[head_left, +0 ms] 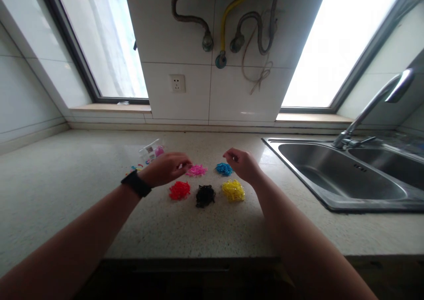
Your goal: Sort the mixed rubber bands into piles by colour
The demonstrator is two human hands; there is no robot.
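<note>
My left hand (169, 166), with a black band (136, 183) on its wrist, is closed just left of a pile of small pink pieces (198, 170). Its fingers are curled together, and whatever may be between them is hidden. On the other side, my right hand (243, 164) is closed above and right of a blue pile (224, 169); I cannot make out anything in its fingers. Nearer to me lie a red pile (179, 190), a black pile (205, 196) and a yellow pile (233, 190) of similar small pieces, too fine to name.
Mixed coloured pieces (134, 169) and a clear plastic container or bag (153, 149) with something pink lie behind my left wrist. A steel double sink (308, 189) with a tap (367, 108) is set into the counter (159, 229) at right. Behind stands a tiled wall with hoses.
</note>
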